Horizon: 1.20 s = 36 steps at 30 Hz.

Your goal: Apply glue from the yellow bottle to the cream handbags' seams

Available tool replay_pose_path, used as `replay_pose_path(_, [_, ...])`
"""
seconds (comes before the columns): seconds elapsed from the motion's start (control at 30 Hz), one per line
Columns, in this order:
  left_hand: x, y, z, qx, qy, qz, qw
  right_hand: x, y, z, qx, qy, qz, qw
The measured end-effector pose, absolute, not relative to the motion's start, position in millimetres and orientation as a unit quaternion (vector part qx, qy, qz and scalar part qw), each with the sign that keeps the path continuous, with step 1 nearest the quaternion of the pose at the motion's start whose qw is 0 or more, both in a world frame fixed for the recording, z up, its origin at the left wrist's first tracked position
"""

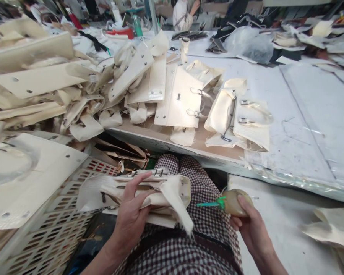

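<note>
On my lap lies a cream handbag piece (166, 191) with metal fittings and a frayed fabric strip hanging over its front. My left hand (133, 206) grips it, with fingers and thumb across its upper side. In my right hand (252, 223) is a rounded, brownish squeeze bottle (237, 202) with a green nozzle. The thin nozzle points left toward the handbag piece and is apart from it. Parts of the right fingers are hidden behind the bottle.
Stacks of cream bag pieces (40, 80) cover the left of the table (304, 114). More bags (186, 95) stand along its front edge. A white plastic basket (54, 214) is at my left. A lower white surface (278, 214) bears cream pieces at right. A person (182, 15) is across the table.
</note>
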<state>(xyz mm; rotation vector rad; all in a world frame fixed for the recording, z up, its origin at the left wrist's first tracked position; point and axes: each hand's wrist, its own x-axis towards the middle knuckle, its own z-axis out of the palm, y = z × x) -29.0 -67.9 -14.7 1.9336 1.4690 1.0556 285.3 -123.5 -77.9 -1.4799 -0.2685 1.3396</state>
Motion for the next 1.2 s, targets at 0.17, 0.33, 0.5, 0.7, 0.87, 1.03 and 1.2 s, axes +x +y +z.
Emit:
replay_pose_path(0.17, [-31.4, -68.3, -13.2, 0.756, 0.499, 0.360, 0.224, 283.4, -119.6, -75.9, -0.656, -0.197, 0.473, 0.554])
replay_pose_path(0.33, [-30.1, -70.0, -16.6, 0.756, 0.499, 0.361, 0.222, 277.6, -102.1, -79.1, -0.690, -0.294, 0.419, 0.512])
replay_pose_path(0.5, [-34.9, -71.9, -21.5, 0.736, 0.501, 0.384, 0.245, 278.8, -87.2, -88.1, -0.675, -0.317, 0.434, 0.506])
replay_pose_path(0.7, [-37.0, -77.2, -22.6, 0.722, 0.519, 0.376, 0.260, 290.9, -87.1, -81.9, -0.657, -0.341, 0.480, 0.472])
replay_pose_path(0.87, [-39.1, -76.9, -23.0, 0.727, 0.534, 0.363, 0.234, 290.1, -89.0, -86.4, -0.656, -0.329, 0.475, 0.485])
replay_pose_path(1.03, [-43.6, -70.2, -23.4, 0.767, 0.530, 0.283, 0.224, 286.2, -89.8, -95.3, -0.648, -0.317, 0.476, 0.503])
replay_pose_path(1.2, [-59.3, -49.7, -31.9, 0.837, 0.467, 0.207, 0.196, 290.9, -91.5, -84.2, -0.620, -0.319, 0.521, 0.491])
